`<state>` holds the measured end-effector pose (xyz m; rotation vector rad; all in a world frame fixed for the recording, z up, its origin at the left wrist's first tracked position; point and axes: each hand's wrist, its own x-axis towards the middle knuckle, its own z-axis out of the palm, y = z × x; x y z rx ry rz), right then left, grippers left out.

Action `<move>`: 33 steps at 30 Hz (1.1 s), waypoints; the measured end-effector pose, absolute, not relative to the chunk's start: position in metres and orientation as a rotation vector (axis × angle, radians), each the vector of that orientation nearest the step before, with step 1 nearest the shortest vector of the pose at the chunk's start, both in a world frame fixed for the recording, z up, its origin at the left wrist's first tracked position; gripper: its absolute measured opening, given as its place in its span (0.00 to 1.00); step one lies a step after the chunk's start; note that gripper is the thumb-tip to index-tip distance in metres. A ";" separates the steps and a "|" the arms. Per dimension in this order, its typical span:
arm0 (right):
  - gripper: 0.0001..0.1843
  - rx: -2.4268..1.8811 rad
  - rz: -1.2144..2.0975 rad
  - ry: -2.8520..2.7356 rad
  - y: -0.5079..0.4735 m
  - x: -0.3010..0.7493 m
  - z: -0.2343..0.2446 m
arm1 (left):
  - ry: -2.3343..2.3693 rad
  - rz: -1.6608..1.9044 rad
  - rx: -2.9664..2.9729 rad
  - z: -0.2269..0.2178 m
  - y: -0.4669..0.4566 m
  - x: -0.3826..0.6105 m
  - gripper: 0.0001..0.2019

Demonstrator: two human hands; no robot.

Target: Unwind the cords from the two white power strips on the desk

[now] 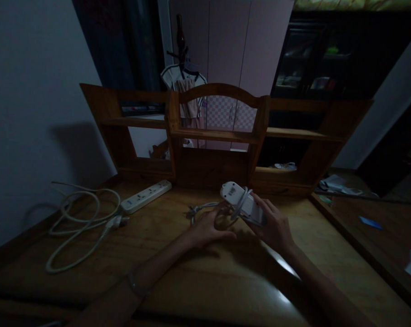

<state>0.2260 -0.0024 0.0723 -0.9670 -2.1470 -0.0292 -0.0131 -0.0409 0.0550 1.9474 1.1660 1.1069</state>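
My right hand (273, 225) grips a white power strip (233, 193) by its near end, holding it tilted above the wooden desk, its labelled underside showing. Part of its power cord (241, 204) is wrapped around the strip's middle. Just left of it, my left hand (207, 227) has its fingers curled at a loose loop of that cord, the thumb sticking out apart from them. How firmly the fingers hold the cord is hard to see in the dim light. The cord's plug (193, 210) lies on the desk behind my left hand.
A second white power strip (146, 196) lies at the desk's left, with its coiled cord (86, 222) and plug (116, 221) beside it. A wooden shelf unit (219, 136) stands along the back edge. Papers (338, 185) and a blue card (370, 222) lie on the right-hand surface.
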 end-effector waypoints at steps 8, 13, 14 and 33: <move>0.36 -0.850 0.102 -2.232 -0.007 0.218 0.062 | 1.480 1.071 2.286 0.039 -0.037 -0.010 0.15; 0.35 -0.907 0.047 -2.246 -0.004 0.223 0.066 | 1.509 1.120 2.314 0.039 -0.033 -0.016 0.17; 0.34 -0.917 0.040 -2.245 -0.003 0.224 0.066 | 1.513 1.138 2.314 0.040 -0.033 -0.016 0.17; 0.29 -1.124 0.225 -2.180 -0.003 0.218 0.060 | 1.491 1.470 2.209 0.039 -0.031 -0.014 0.25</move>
